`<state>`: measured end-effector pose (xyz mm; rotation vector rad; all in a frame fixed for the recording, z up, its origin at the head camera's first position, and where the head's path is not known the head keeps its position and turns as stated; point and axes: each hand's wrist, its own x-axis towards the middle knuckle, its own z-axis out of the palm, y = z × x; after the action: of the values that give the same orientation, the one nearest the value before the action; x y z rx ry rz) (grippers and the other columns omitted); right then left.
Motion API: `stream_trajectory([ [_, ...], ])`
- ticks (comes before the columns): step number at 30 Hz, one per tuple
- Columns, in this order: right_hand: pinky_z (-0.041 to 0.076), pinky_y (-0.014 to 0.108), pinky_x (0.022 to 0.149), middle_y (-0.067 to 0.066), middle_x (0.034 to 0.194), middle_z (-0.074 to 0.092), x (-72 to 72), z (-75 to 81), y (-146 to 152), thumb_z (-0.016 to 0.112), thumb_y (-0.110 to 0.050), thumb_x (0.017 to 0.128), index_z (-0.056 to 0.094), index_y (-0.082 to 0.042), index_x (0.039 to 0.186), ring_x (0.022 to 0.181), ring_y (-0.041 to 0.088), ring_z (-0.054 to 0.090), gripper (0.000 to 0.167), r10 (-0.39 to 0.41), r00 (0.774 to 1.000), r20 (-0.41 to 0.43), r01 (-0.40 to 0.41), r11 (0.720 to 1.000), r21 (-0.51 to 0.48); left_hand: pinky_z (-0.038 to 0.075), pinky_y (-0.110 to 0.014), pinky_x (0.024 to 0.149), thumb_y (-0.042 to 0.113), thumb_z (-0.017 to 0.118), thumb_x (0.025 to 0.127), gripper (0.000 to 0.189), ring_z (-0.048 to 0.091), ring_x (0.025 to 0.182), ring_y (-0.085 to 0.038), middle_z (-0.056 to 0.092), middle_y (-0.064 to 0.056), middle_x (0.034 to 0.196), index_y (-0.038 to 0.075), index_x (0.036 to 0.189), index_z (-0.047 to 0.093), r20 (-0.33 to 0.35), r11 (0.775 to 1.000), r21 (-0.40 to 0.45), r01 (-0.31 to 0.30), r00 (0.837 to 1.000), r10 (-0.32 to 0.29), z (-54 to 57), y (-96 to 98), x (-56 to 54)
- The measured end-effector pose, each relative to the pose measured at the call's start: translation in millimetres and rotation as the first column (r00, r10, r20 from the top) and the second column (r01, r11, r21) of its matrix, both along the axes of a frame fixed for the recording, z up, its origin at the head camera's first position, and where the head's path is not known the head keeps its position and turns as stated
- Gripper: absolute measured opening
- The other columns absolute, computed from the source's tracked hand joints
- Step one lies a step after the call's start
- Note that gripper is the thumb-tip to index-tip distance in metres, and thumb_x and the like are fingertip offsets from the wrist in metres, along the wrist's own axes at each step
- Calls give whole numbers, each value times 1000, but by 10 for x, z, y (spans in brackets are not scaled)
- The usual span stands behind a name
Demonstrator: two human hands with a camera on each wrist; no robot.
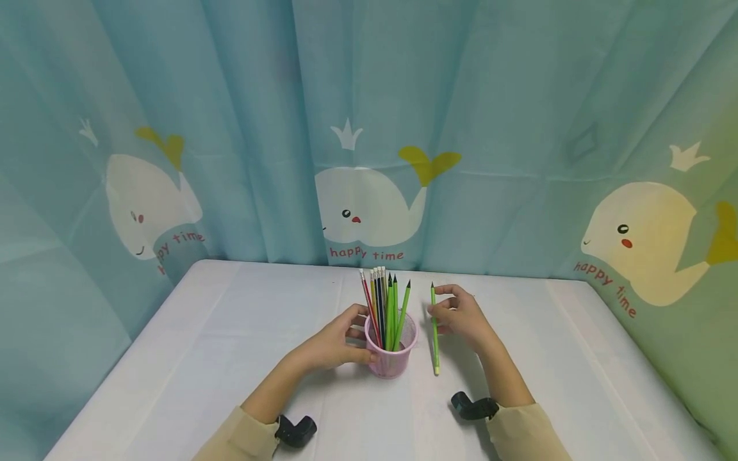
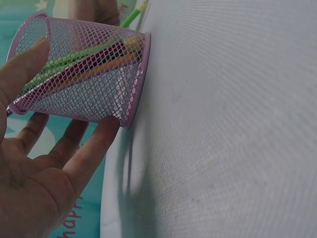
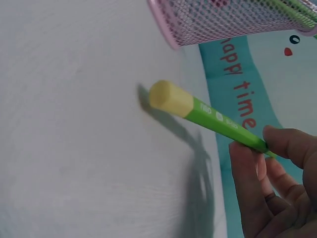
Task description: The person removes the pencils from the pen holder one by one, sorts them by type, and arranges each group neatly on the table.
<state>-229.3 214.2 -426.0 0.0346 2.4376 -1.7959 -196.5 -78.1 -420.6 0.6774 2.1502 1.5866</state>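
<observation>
A pink mesh pencil cup stands upright on the table, holding several pencils: green ones with black points up, and red, yellow and dark ones with white ends up. My left hand holds the cup from its left side, thumb at the front and fingers round the back. In the left wrist view the fingertips touch the mesh wall. Right of the cup, my right hand pinches a green pencil between thumb and fingers. Its point is up, and its pale yellow end hangs just over the table.
The white tabletop reaches back to a blue-green curtain printed with whales. A black strap-like piece sits at the left wrist, and another at the right. Beige sleeves cover the forearms.
</observation>
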Motion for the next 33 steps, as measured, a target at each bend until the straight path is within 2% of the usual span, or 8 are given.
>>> stream_trajectory([
  [10,60,33,64,11,91,65,-50,-75,-21,71,-8,90,51,0,131,73,16,60,47,-20,999,46,17,997,81,49,-53,101,11,81,78,73,60,120,-35,56,-20,132,5,139,40,-8,1000,-3,3,1000,-3,19,2,-26],
  [18,60,34,64,13,90,65,-57,-73,-23,73,-7,88,50,-1,132,73,18,64,50,-26,996,84,18,996,89,49,-53,101,11,81,79,73,59,120,-36,56,-19,132,3,139,40,-8,1000,4,11,1000,-11,29,4,-54],
  [23,61,35,65,14,91,65,-28,-98,-10,73,-7,89,48,1,134,72,18,67,52,-16,994,104,8,997,72,49,-52,101,11,81,79,72,60,119,-35,57,-19,132,4,138,41,-12,1000,-4,8,1000,-8,0,7,-34],
  [28,62,38,67,15,92,65,3,-102,-10,71,-12,91,48,1,135,73,19,67,52,-3,995,97,-2,999,54,50,-52,101,11,81,79,71,61,119,-34,57,-19,131,4,137,42,-10,1000,-6,9,1000,-9,-26,1,1],
  [33,62,39,70,15,96,64,20,20,-65,72,-15,91,49,-1,136,82,24,69,52,19,999,42,-21,999,28,49,-53,101,11,81,79,72,60,119,-34,57,-18,132,5,138,41,-5,1000,2,6,1000,-6,-19,-12,0],
])
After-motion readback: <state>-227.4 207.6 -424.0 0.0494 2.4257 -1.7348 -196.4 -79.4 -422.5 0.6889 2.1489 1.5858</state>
